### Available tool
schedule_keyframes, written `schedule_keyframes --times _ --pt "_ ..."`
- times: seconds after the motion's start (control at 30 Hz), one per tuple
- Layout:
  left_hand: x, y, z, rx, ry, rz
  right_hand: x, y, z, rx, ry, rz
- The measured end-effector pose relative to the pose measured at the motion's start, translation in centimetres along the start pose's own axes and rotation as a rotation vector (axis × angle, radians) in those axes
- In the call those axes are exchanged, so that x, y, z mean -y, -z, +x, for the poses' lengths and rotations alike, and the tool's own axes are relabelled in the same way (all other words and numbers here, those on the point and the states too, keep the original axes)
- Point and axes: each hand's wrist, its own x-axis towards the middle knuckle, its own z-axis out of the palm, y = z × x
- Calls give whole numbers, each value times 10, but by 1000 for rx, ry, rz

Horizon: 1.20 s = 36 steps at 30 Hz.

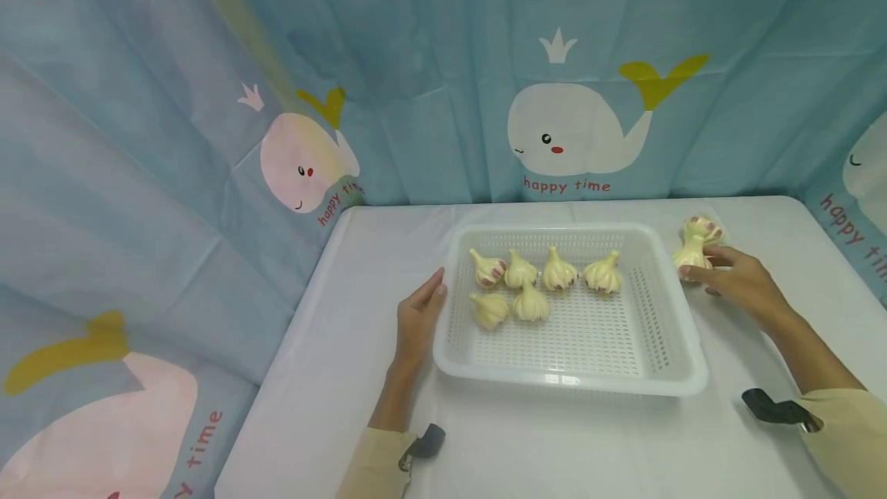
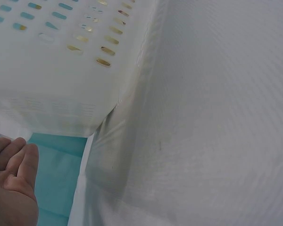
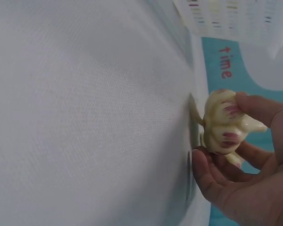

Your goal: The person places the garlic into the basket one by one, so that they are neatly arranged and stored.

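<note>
A white perforated plastic basket stands on the table, holding several garlic bulbs toward its left and back. My left hand is at the basket's left side, fingers extended along the rim; contact is hard to tell. To the right of the basket, my right hand pinches a garlic bulb between thumb and fingers. This bulb is pale with purple-red streaks. Just behind it in the head view lies another garlic bulb.
A white cloth covers the table. Blue curtains with printed whales hang along the back and both sides, close to the table's edges. Dark wrist mounts protrude near both sleeves.
</note>
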Motion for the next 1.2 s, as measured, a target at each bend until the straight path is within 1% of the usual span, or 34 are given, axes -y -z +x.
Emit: schedule_keyframes --times 0.17,0.27,0.53,0.63,0.77,0.93,1.1,1.2 --pt "0 0 0 -2 0 2 3 3 -2 -7 -30 16" --pt "-1 0 1 -7 3 9 5 4 -3 -11 -35 27" --pt "1 1 1 -12 22 10 12 5 -9 -40 -6 51" --pt "1 1 1 -12 25 9 15 7 -11 -47 -13 67" --pt "1 1 0 -9 20 9 21 10 -14 -58 -12 89" --pt "0 1 0 -7 13 3 28 11 -18 -68 23 105" --pt "1 1 1 -3 11 -4 36 12 -23 -84 36 153" --pt "1 1 1 -4 10 0 43 13 -27 -98 40 163"
